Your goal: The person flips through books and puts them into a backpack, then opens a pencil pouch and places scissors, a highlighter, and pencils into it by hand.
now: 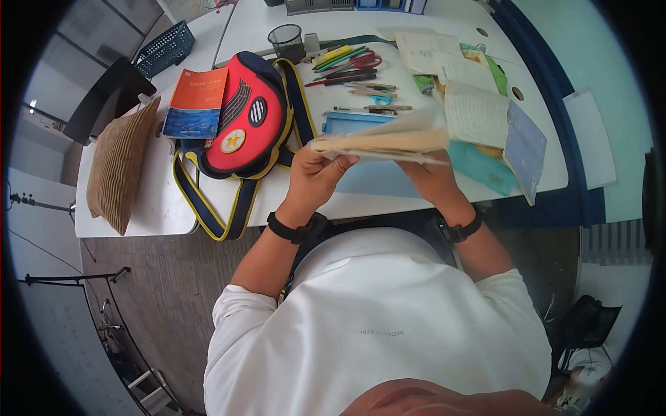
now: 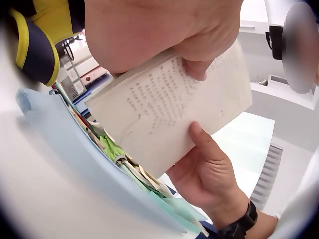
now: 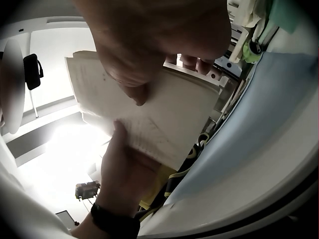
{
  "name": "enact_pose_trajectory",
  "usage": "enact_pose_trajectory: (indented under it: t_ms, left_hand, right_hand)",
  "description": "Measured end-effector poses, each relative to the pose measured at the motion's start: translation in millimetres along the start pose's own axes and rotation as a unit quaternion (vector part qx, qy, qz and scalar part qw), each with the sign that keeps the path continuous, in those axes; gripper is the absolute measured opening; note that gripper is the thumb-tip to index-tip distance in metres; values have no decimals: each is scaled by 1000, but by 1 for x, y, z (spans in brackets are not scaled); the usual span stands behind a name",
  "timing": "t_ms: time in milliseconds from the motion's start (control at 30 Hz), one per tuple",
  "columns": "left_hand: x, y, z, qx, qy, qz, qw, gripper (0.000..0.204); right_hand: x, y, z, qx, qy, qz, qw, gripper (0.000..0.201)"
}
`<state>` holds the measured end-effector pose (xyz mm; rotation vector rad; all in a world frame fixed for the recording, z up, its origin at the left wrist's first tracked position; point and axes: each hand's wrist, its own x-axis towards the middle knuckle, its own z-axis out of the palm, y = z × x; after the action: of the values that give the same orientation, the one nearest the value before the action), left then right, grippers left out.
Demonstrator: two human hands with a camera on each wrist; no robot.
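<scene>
From where I stand, the white desk (image 1: 347, 202) holds, at left, a brown ribbed cushion (image 1: 123, 166), then a red bag (image 1: 270, 139) overlapped by an orange-and-blue book (image 1: 196, 104). Next, the person's left hand (image 1: 313, 179) pinches a cream booklet (image 1: 385, 142), raised above the desk; the right hand (image 1: 431, 182) pinches its other side, both thumbs on the page. The left wrist view shows handwritten rows that the head view hides. The written face turns toward the person. From overhead its visible length runs left to right, nearly edge-on; I cannot tell its true long axis. Rightmost lie open notebooks (image 1: 479, 111).
</scene>
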<state>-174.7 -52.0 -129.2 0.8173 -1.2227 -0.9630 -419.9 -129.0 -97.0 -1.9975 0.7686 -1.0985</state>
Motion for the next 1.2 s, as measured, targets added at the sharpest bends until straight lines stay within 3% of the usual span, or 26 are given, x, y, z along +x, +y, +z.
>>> enact_pose_trajectory:
  t_ms: [33, 133, 200, 300, 400, 500, 567, 633, 700, 767, 833, 933, 1033, 1067, 1100, 1167, 1200]
  left_hand:
    - [1, 2, 2, 1, 2, 2, 1000, 28]
    - [6, 5, 4, -53, 56, -42, 996, 25]
    - [8, -6, -2, 128, 34, -66, 989, 21]
    - [5, 0, -2, 151, 28, -88, 984, 26]
    - [7, 5, 0, 154, 44, -34, 987, 22]
    - [9, 17, 3, 166, 52, 2, 985, 19]
    - [8, 17, 1, 191, 53, 18, 980, 18]
    - [5, 6, -2, 197, 54, -72, 976, 25]
    - [1, 0, -7, 208, 69, -58, 974, 32]
    - [-4, 1, -12, 221, 75, -53, 971, 39]
    - [-2, 20, -15, 135, 60, -170, 974, 58]
    - [-13, 43, -18, 210, 45, -164, 963, 72]
    - [-30, 51, -20, 264, 33, -137, 954, 79]
    - [-34, 50, -26, 332, -16, -133, 934, 76]
    - [-39, 47, -29, 329, -22, -135, 935, 76]
    - [-47, 40, -29, 474, -45, -75, 876, 72]
    - [-48, 39, -27, 473, -50, -75, 877, 72]
  right_hand:
    - [-2, 2, -3, -18, -51, -5, 999, 43]
    - [-7, 2, 4, -70, -50, 19, 996, 40]
    - [-9, 17, 8, -96, -65, 14, 993, 37]
    - [-4, 10, 7, -138, -65, 21, 988, 30]
    - [1, 1, 0, -106, -21, 49, 993, 26]
    - [4, 5, -8, -143, -23, -17, 989, 29]
    - [1, 11, -7, -112, -62, 109, 986, 31]
    - [-4, 19, 0, -81, -63, 147, 984, 32]
    - [5, 10, 6, -53, -72, 181, 979, 33]
    - [10, -1, 8, 79, -51, 190, 977, 33]
    - [21, 5, 6, 89, -55, 155, 982, 34]
    - [25, 16, 3, 144, -69, 188, 969, 32]
    - [24, 21, 16, 112, -61, 199, 972, 34]
    - [30, -2, 15, -22, -151, 286, 946, 37]
    - [31, -14, 15, -152, -237, 365, 887, 39]
    - [21, 0, 17, -166, -205, 331, 906, 43]
    - [22, 3, 16, -230, -219, 283, 905, 46]
